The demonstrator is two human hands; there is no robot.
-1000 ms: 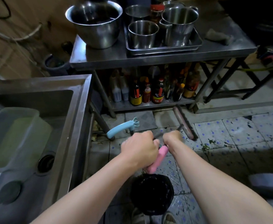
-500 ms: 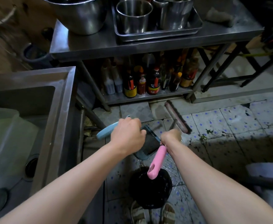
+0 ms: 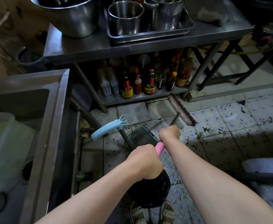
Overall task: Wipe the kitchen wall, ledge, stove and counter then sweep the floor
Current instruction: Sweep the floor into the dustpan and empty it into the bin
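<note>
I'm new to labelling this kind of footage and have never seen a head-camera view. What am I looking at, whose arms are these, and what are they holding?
There is no machine here. A person wears one wide-angle camera on the head, so you look forward and down along their two bare arms. The left hand and the right hand both grip the pink-handled broom; its long brush head rests on the speckled tiled floor, where bits of debris lie. Beside it stands a dark dustpan with a light blue handle, which nobody holds. A black round bin sits by the person's sandalled feet. To the left is a steel sink. Ahead is a steel table bearing metal pots on a tray, with sauce bottles on its lower shelf.
</note>
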